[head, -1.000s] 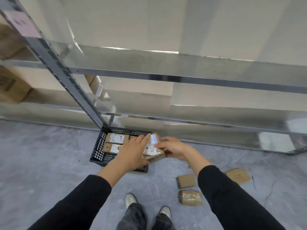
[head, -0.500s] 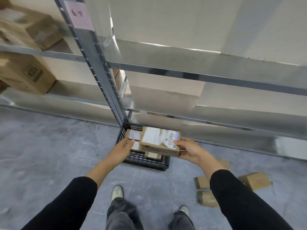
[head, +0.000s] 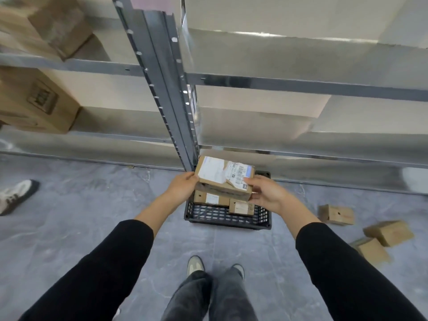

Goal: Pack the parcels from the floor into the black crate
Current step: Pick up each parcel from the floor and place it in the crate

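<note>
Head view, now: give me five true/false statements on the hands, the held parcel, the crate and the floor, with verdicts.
1. The left hand and right hand both hold the labelled parcel. True.
2. The black crate is empty. False: brown packed parcels already lie in it.
3. Three loose parcels lie on the floor to the person's right. True.
4. The crate stands on a shelf. False: it stands on the floor at the foot of the rack upright.
5. The held parcel's label faces down. False: the label faces up, towards the camera.
</note>
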